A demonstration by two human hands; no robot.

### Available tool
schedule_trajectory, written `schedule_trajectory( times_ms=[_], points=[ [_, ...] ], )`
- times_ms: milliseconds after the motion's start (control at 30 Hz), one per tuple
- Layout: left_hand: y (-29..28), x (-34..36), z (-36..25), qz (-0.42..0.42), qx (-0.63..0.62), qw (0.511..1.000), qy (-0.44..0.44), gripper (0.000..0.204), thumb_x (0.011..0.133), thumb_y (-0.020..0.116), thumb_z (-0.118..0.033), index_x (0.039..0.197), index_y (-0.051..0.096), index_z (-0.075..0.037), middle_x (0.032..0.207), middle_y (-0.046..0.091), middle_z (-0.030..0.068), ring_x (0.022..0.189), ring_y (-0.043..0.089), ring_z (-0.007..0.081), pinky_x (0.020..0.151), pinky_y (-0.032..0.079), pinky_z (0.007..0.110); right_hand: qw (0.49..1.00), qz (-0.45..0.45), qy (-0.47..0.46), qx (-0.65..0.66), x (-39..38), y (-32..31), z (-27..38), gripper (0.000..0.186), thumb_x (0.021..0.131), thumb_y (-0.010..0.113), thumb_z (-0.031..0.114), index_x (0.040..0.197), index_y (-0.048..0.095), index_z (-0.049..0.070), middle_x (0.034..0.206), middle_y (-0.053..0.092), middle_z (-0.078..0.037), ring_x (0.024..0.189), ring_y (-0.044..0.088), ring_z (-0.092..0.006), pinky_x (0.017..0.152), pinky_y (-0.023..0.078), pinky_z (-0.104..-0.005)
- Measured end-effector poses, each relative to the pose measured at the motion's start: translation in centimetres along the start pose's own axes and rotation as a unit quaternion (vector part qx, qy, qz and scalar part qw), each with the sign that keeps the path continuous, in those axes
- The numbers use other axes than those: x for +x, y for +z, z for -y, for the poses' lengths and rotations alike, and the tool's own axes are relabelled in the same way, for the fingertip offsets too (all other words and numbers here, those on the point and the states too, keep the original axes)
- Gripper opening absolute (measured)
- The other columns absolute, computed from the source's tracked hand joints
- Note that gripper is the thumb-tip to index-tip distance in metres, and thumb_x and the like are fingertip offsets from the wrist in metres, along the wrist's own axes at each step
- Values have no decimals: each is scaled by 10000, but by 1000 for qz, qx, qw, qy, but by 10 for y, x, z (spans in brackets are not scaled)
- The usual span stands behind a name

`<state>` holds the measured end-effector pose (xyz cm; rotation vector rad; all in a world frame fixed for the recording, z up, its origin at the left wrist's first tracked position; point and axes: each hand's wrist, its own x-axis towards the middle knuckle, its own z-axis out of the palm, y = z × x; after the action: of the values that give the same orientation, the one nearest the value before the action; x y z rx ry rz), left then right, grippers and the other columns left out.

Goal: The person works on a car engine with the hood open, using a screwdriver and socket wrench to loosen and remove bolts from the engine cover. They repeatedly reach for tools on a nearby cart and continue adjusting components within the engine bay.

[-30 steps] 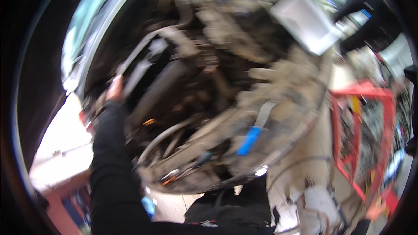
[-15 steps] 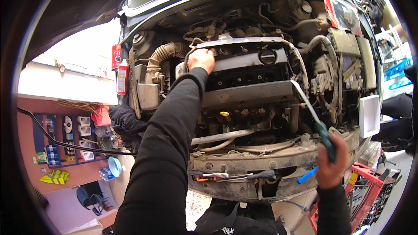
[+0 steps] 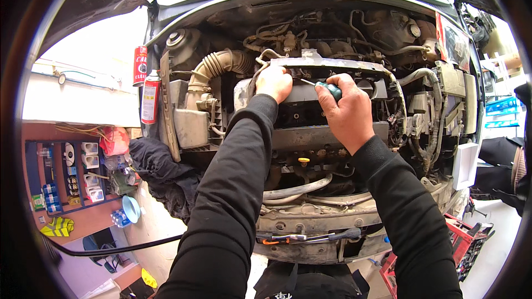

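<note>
Working mid-job by the look of it: rail still in place, nothing visibly finished. Far left of the left fingers, blue rack (image 3: 33,160) holds bottles and packs; below it, pale blue basin (image 3: 132,209), contents can't tell. Nearer, red-and-white spray can (image 3: 149,99) upright, fill level unknown. Left hand (image 3: 275,84): fingers curled in at the left end of the metal rail (image 3: 338,64); can't tell if they pinch anything. Green-handled tool (image 3: 331,92) sits right of them, slim shaft aimed at those fingertips; tip contact unclear. Right hand (image 3: 349,112): fingers wrapped round its handle. Loosening or prying there is probably what's left, my guess. Well right of the right fingers, white tray (image 3: 465,163), contents can't make out; lower down, red cart (image 3: 461,232) with tools in it.
</note>
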<state>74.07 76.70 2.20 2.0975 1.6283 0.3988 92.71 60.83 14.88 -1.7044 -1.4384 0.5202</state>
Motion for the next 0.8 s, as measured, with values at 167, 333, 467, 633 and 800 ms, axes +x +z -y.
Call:
schedule_trajectory(
  times_ms=[167,333,467,633,800],
  points=[
    [6,2,6,-10,33,999,28,317,939,652,-251,1059,844,-29,1129,828,221,1122,773,402,1035,597,478,997,-19,73,16,3,11,14,477,1044,805,436,1102,707,-27,840,783,-230,817,805,-415,750,629,-483],
    [9,-6,6,-36,40,998,28,325,1010,610,-292,1041,847,-72,1106,836,186,1110,784,377,1028,604,487,989,-42,134,42,-3,39,41,484,1045,834,416,1090,682,-42,833,765,-176,747,763,-279,707,606,-419],
    [-5,-9,0,60,50,997,-1,399,1077,604,-366,1220,788,-42,1253,815,172,1183,780,359,1051,615,460,968,3,170,182,-5,64,61,501,1050,829,401,1295,700,-16,1010,805,-182,890,788,-241,837,632,-380],
    [-18,-22,-5,133,49,989,45,460,1088,581,-402,1311,716,-23,1340,755,198,1252,739,374,1083,602,475,946,-21,206,251,-8,95,79,555,1030,827,382,1328,609,-33,1069,778,-205,954,766,-259,890,620,-396],
    [-28,-37,4,106,-203,971,64,535,1100,557,-437,1402,644,-4,1428,695,224,1321,698,390,1114,588,489,913,-21,230,337,-9,123,82,663,1029,831,383,1440,518,-34,1207,724,-210,1095,714,-257,1022,571,-398]
  ],
)
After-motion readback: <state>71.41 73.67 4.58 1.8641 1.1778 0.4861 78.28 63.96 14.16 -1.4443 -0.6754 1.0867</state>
